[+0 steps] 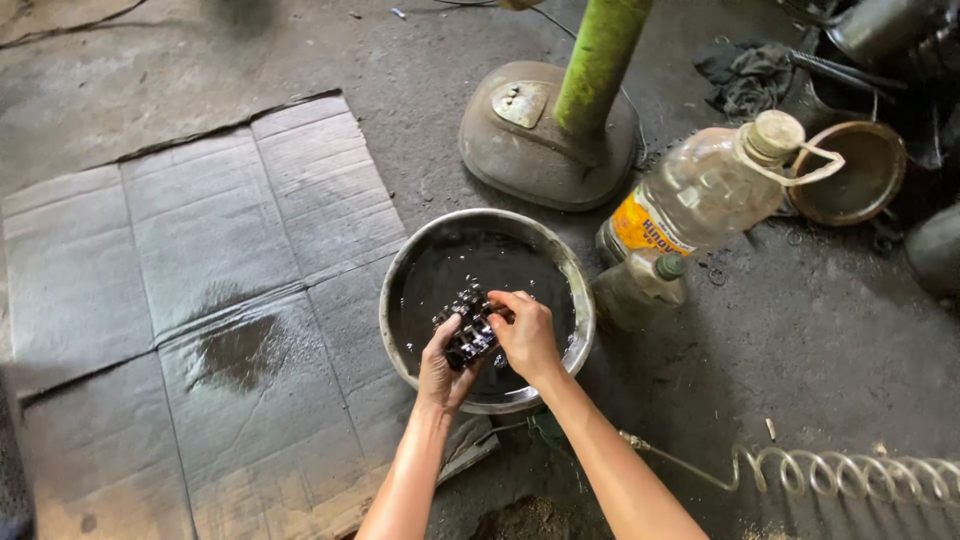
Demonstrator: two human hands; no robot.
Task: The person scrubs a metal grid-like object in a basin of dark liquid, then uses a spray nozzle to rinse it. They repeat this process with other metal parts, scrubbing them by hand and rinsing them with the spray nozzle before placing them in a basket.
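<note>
Cardboard (190, 300), grey and flattened, covers the floor (830, 350) in the left half of the frame, with a dark wet stain near its lower middle. Right of it, at the centre, stands a round metal basin (400, 270) holding dark liquid. Above the basin both hands work on one small black metal part (470, 335), which looks like a toothed or ribbed piece, wet and oily. The left hand (443, 370) has its fingers closed around the lower side of the part; the right hand (525, 335) closes its fingers on the upper side, seemingly rubbing it. So the step in hand, as I judge, is washing the part in the liquid. The next move probably needs a firm grip, because the part looks slippery, and turning it to reach the other faces. Behind the basin is a dirty fan base with a green pole (600, 60). To the right lie a clear plastic bottle (705, 190) on its side and, lower right, a coiled hose (850, 470).
</note>
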